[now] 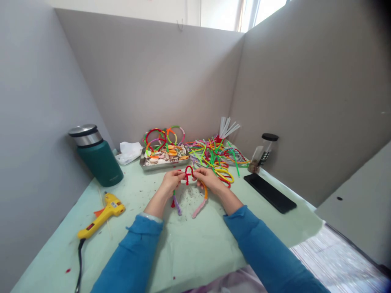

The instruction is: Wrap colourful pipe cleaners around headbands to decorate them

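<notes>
Both hands meet over the middle of the table, pinching a red pipe cleaner [189, 167] bent into a small arch. My left hand [173, 181] is closed on its left side, my right hand [208, 178] on its right side. A short red end hangs between the fingers. Below the hands curve two coloured ends: a purple and green one [178, 207] on the left, an orange and pink one [201, 205] on the right. Whether these join the red piece is hidden by the fingers. Just behind lies a metal tray [165, 166] of shells.
Several wrapped rings [155, 139] stand on the tray. A heap of coloured pipe cleaners [214, 154] lies right of it, near white glue sticks [226, 128]. A yellow glue gun [102, 215] and green flask [99, 158] are left; a black phone-like slab [270, 193] and clear bottle [264, 151] right.
</notes>
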Motion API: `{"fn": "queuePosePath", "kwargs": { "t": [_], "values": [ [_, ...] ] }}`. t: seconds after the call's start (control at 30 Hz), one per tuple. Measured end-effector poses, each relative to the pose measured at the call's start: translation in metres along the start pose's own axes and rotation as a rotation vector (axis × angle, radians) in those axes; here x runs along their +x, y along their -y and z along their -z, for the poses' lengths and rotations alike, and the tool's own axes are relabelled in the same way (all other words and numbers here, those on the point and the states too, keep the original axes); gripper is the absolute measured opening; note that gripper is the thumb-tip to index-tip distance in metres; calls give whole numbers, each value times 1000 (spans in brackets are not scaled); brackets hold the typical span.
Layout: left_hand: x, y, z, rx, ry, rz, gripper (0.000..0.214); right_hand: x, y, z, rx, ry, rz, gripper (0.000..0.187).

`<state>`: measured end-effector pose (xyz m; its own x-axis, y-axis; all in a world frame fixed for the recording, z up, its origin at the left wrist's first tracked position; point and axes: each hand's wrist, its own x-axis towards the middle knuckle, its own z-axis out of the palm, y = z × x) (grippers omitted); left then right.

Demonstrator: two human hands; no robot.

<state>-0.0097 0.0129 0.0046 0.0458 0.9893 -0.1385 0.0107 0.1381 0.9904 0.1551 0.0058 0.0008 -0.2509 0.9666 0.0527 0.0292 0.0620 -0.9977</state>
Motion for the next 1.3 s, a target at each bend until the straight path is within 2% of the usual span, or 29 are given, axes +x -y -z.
{"fn": "queuePosePath", "kwargs": {
  "t": [0.3,0.6,0.73,0.93,1.17,1.3],
  "values": [
    [-3,-2,-3,63,33,17,26,0,0,-2,10,-45,38,14],
    [-8,-4,-7,147,58,-92,15,-2,2,-4,-17,-33,41,13],
    [-9,-5,-8,114,74,-104,21,-1,2,-5,14,-28,44,16],
    [-10,-8,-7,116,63,-82,23,0,-2,-6,4,-15,65,20],
    [-7,-5,-5,157,86,-95,16,-2,-1,-6,-45,10,73,17],
    [-6,-6,-3,139,65,-52,20,-3,1,-5,-34,31,66,18]
  ]
}}
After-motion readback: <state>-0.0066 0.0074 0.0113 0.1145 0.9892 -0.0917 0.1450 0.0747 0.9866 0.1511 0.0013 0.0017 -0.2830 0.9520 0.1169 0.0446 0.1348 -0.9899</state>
